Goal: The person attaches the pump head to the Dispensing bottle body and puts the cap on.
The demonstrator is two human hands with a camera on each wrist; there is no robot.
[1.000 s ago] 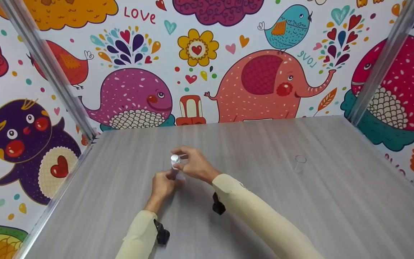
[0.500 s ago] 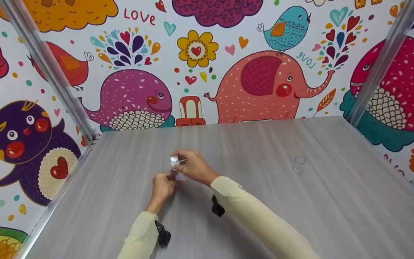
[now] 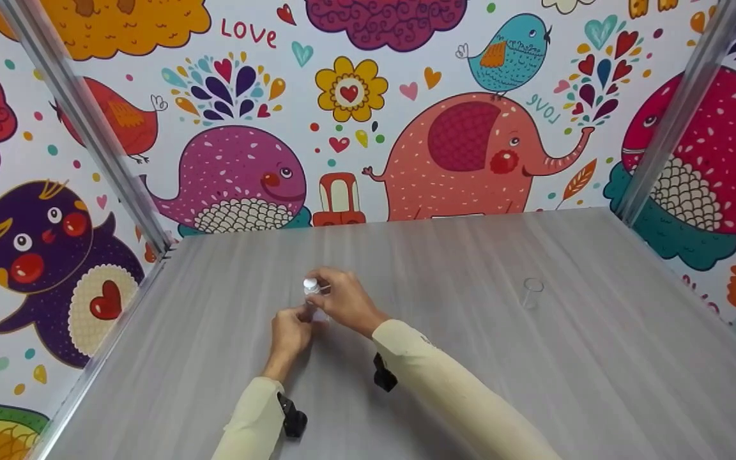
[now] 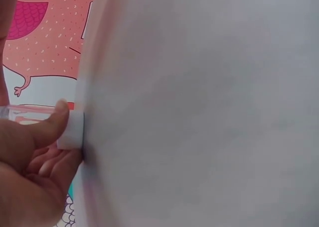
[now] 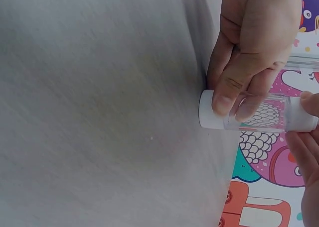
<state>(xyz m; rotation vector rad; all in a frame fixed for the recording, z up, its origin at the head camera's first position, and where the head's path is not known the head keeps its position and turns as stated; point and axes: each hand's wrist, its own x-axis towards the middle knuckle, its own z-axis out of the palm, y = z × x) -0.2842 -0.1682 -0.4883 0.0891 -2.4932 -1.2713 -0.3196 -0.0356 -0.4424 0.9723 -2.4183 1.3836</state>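
1. Clear-walled bottle (image 5: 274, 110), likely plastic, upright, left of frame centre; base end down at grey table (image 3: 214, 287).
2. Left hand (image 3: 289, 332) grips the base end; right hand (image 3: 345, 300) pinches the white cap (image 3: 310, 283).
3. Handling, my guess from here: light, stiff, smooth walls maybe slippery. Best holds: base and cap.
4. Back table edge runs across frame behind both hands. Clear glass (image 3: 533, 295), probably fragile, well apart at right; moving room between.

The gray table (image 3: 470, 358), with soft stripes like wood, had a see-through bottle (image 5: 270, 118) with white ends standing near ten o'clock and a clear cup (image 3: 533, 295) near two o'clock.
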